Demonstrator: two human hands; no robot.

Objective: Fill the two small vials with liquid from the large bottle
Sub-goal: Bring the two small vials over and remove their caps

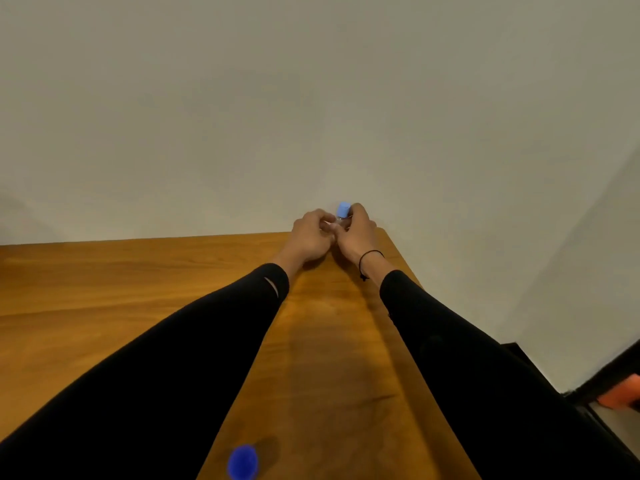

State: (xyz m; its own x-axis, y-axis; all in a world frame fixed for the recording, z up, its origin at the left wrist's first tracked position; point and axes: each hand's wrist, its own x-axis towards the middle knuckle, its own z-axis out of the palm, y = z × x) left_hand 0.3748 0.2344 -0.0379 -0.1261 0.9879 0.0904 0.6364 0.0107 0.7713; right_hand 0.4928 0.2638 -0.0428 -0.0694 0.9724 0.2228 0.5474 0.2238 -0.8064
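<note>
At the far right corner of the wooden table [138, 289], both my hands meet. My right hand [356, 233] grips a small clear vial with a light blue cap [343, 210]; only the cap and a bit of clear body show. My left hand [311, 237] has its fingers curled beside it, seemingly pinching something small and clear [327, 224], mostly hidden. A dark blue cap [243, 462], probably the large bottle's top, shows at the bottom edge between my sleeves; its body is out of sight.
A plain pale wall [311, 98] stands right behind the table. The table's right edge runs diagonally past my right arm. Beyond it, low right, lie dark furniture [540, 368] and an orange object [620, 393].
</note>
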